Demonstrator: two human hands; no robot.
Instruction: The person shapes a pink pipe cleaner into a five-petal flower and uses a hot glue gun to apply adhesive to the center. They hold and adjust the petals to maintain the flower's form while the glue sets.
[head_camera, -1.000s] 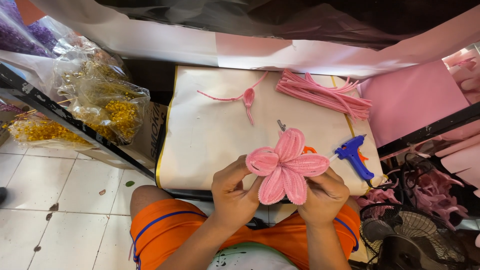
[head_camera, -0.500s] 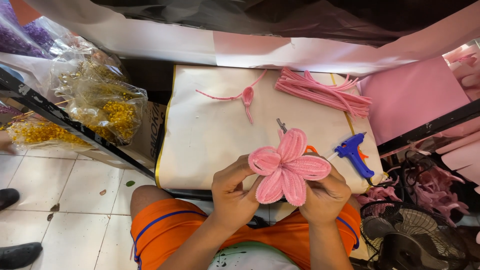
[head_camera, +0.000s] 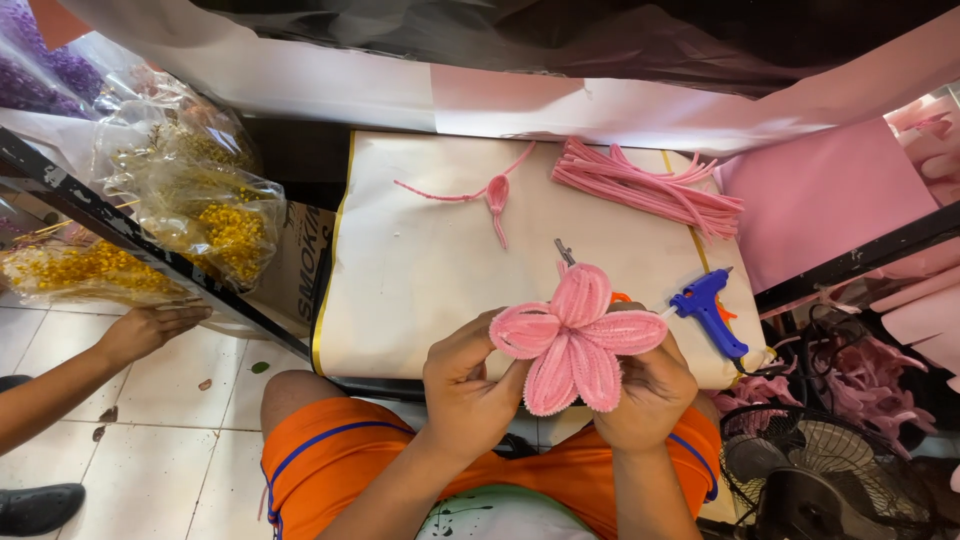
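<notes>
Flower: a pink fuzzy flower (head_camera: 575, 340) with five looped petals, held up in front of the person over the near edge of the work board, between both hands.
Left hand: the left hand (head_camera: 468, 385) sits at the flower's left side, fingers closed on the left petal, thumb on top of it.
Right hand: the right hand (head_camera: 648, 385) is behind and below the flower's right side, fingers curled and gripping the right and lower petals from underneath.
Board: a cream board (head_camera: 420, 270) with a yellow edge lies flat across the person's lap and reaches away from them.
On the board, far: a small pink loop with long tails (head_camera: 492, 190) lies at the far middle; a bundle of pink fuzzy stems (head_camera: 645, 185) lies at the far right.
On the board, right: a blue glue gun (head_camera: 708, 310) rests just right of the flower, nozzle pointing to the far right.
Behind the flower: a metal tool tip (head_camera: 565, 250) pokes out just beyond the top petal; what it is cannot be told.
Left side: clear bags of yellow dried flowers (head_camera: 215, 225) sit on a dark rack, and another person's hand (head_camera: 150, 328) touches the rack's near edge.
Near right: a small fan (head_camera: 810, 470) stands on the floor.
Clothing: orange shorts (head_camera: 330, 470) below the board.
</notes>
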